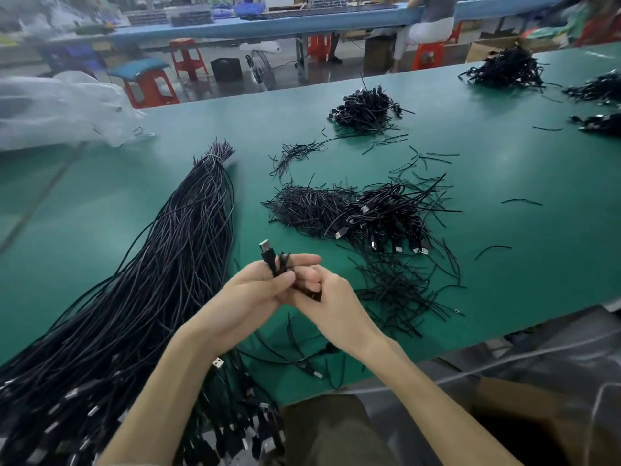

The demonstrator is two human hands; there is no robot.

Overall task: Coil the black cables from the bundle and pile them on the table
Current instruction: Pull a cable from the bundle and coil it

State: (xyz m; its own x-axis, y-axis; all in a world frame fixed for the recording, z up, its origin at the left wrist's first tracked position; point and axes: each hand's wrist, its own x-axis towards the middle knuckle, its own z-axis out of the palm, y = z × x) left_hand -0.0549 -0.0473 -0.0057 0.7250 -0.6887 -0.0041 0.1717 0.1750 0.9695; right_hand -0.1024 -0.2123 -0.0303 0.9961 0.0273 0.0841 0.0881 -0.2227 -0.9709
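My left hand and right hand both pinch one coiled cable. The bundle lies at nine o'clock, the pile at two.

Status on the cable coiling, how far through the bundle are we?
Done: a near pile of coiled cables lies on the table, a far pile behind it. In hand: left hand and right hand both grip one coiled cable, plug sticking up. Left: the big bundle, tied at its far end, looks much larger than both piles, so most of the job probably remains.
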